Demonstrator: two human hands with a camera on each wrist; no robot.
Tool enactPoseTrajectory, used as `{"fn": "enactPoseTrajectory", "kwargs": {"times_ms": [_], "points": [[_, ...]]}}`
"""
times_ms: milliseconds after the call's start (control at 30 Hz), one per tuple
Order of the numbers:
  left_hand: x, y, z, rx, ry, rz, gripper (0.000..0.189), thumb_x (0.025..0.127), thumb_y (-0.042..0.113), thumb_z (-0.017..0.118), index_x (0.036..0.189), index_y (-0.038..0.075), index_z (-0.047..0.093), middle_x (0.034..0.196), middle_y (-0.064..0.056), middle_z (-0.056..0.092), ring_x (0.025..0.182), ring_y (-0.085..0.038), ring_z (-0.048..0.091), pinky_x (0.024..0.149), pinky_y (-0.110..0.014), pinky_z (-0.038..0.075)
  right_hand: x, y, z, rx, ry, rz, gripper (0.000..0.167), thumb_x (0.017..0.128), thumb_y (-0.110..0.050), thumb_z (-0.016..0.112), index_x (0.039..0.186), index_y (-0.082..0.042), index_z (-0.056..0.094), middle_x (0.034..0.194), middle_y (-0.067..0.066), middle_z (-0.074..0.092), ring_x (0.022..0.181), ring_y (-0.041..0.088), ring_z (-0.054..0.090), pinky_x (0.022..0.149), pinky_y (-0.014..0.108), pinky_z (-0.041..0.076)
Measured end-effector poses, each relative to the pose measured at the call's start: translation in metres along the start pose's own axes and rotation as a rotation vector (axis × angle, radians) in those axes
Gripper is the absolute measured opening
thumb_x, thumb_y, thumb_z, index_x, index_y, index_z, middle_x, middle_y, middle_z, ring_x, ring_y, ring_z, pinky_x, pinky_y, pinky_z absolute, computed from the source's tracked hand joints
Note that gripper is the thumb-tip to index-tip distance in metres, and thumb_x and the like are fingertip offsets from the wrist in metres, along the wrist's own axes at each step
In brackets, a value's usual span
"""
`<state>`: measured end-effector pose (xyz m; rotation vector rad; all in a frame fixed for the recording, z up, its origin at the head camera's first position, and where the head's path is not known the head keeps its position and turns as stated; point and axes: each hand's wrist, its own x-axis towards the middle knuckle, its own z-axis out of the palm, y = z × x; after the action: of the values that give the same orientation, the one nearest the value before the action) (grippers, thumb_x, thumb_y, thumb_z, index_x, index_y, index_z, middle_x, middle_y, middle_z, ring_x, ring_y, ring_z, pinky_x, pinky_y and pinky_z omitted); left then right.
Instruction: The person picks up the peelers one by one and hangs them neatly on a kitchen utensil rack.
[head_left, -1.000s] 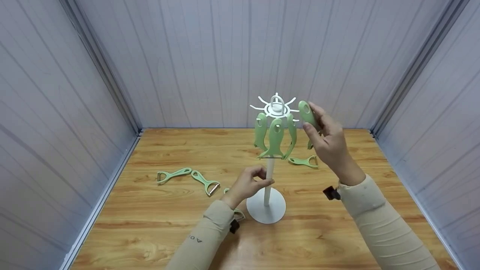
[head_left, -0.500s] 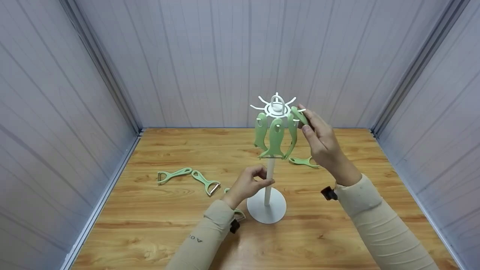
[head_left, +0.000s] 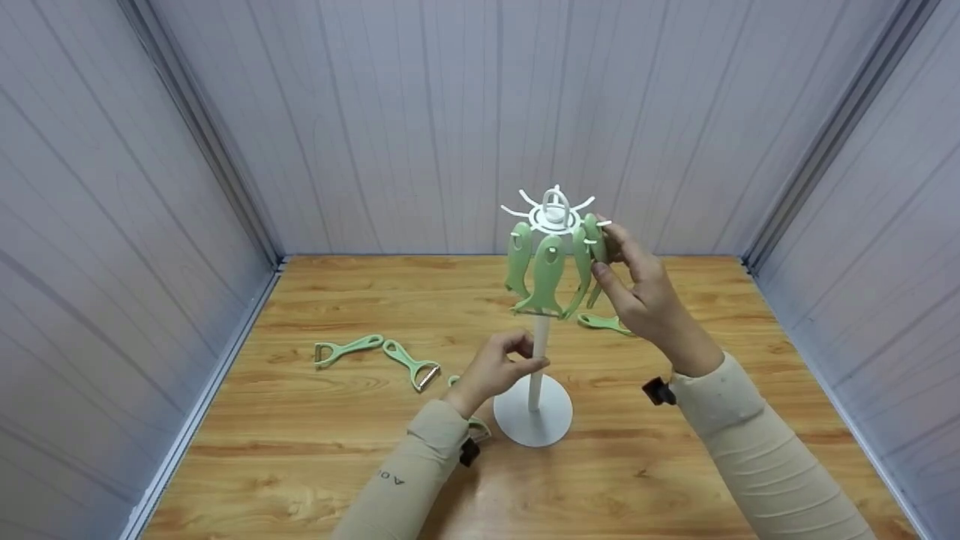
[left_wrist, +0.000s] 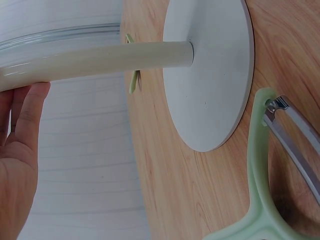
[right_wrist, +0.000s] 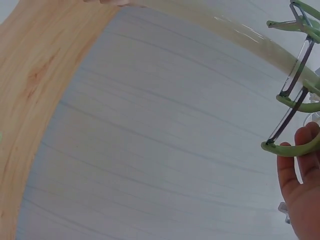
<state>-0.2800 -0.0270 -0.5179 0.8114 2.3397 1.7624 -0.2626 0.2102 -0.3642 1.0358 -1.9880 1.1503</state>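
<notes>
My left hand [head_left: 496, 369] grips the pole of a white hook stand [head_left: 537, 390]; in the left wrist view its fingers [left_wrist: 31, 112] touch the pole just above the round base [left_wrist: 207, 90]. At the stand's right side my right hand [head_left: 646, 296] pinches a green peeler [head_left: 595, 247], whose handle loop is on a hook. The right wrist view shows its blade end [right_wrist: 290, 149] beside the fingertips. Three more green peelers hang on neighbouring hooks: a left one [head_left: 519, 259], a front one [head_left: 549, 274] and a right one [head_left: 580, 266].
Two peelers lie on the wooden table [head_left: 300, 450] at left, one [head_left: 349, 349] next to the other [head_left: 411, 366]. Another peeler [head_left: 600, 322] lies behind the stand, and one [head_left: 478, 429] is partly hidden under my left wrist. Panel walls [head_left: 390, 150] surround the table.
My right hand has moved left with the peeler and its loop has gone onto a hook; the peeler now hangs more upright. The hanger has turned slightly. My left hand has stayed on the pole.
</notes>
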Motion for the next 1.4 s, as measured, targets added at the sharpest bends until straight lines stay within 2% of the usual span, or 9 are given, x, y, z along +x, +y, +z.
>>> {"fn": "enactPoseTrajectory", "kwargs": {"times_ms": [133, 267, 467, 800, 933, 1200, 1400], "points": [[0.0, 0.001, 0.0, -0.006, 0.0, -0.001, 0.013, 0.1, 0.018, 0.08, 0.101, 0.007, 0.073, 0.098, -0.003, 0.074, 0.095, -0.011, 0.067, 0.094, -0.046, 0.058, -0.001, -0.001, 0.0, 0.02, 0.006, -0.011, 0.051, 0.099, 0.016, 0.059, 0.149, 0.017, 0.048, 0.112, 0.027, 0.07, 0.101, 0.01, 0.067, 0.094, 0.019, 0.053], [0.0, 0.001, 0.0, 0.002, 0.005, -0.005, 0.014, 0.101, 0.019, 0.08, 0.102, 0.007, 0.073, 0.099, -0.003, 0.075, 0.095, -0.011, 0.068, 0.095, -0.046, 0.059, -0.003, -0.002, -0.001, 0.016, 0.012, -0.014, 0.052, 0.099, 0.011, 0.064, 0.149, 0.016, 0.049, 0.11, 0.026, 0.07, 0.097, 0.014, 0.068, 0.094, 0.019, 0.054], [-0.001, 0.0, 0.0, 0.003, 0.01, 0.002, 0.012, 0.099, 0.015, 0.081, 0.101, 0.006, 0.074, 0.098, -0.004, 0.075, 0.094, -0.011, 0.068, 0.097, -0.048, 0.058, -0.009, 0.002, -0.001, 0.028, 0.052, -0.031, 0.057, 0.093, 0.016, 0.066, 0.148, 0.015, 0.051, 0.111, 0.026, 0.071, 0.103, 0.009, 0.069, 0.095, 0.021, 0.055], [-0.002, 0.0, -0.002, -0.02, 0.005, 0.004, 0.011, 0.099, 0.012, 0.081, 0.1, 0.004, 0.073, 0.098, -0.006, 0.075, 0.094, -0.01, 0.068, 0.098, -0.054, 0.058, -0.023, 0.015, -0.004, -0.001, 0.071, -0.011, 0.046, 0.099, 0.005, 0.067, 0.144, 0.01, 0.058, 0.109, 0.025, 0.07, 0.108, 0.008, 0.065, 0.096, 0.023, 0.053], [-0.002, -0.001, -0.002, -0.015, 0.006, 0.014, 0.011, 0.099, 0.012, 0.081, 0.1, 0.003, 0.073, 0.097, -0.006, 0.075, 0.093, -0.01, 0.068, 0.097, -0.053, 0.058, -0.03, 0.023, -0.006, -0.022, 0.075, 0.01, 0.046, 0.098, 0.004, 0.069, 0.142, 0.01, 0.06, 0.109, 0.025, 0.07, 0.108, 0.007, 0.064, 0.095, 0.022, 0.052], [-0.002, 0.0, -0.002, -0.004, 0.005, 0.018, 0.011, 0.099, 0.011, 0.081, 0.101, 0.003, 0.074, 0.097, -0.006, 0.075, 0.092, -0.009, 0.067, 0.095, -0.045, 0.059, -0.042, 0.039, -0.008, -0.085, 0.058, 0.065, 0.05, 0.091, 0.013, 0.07, 0.14, 0.011, 0.061, 0.108, 0.023, 0.068, 0.104, 0.01, 0.064, 0.094, 0.023, 0.052], [-0.003, 0.001, -0.002, 0.0, 0.011, 0.014, 0.011, 0.099, 0.012, 0.081, 0.1, 0.004, 0.073, 0.097, -0.007, 0.075, 0.093, -0.01, 0.068, 0.097, -0.048, 0.058, -0.051, 0.05, -0.008, -0.12, 0.042, 0.068, 0.048, 0.093, 0.012, 0.073, 0.14, 0.011, 0.061, 0.108, 0.022, 0.068, 0.104, 0.012, 0.063, 0.093, 0.022, 0.053]]}}
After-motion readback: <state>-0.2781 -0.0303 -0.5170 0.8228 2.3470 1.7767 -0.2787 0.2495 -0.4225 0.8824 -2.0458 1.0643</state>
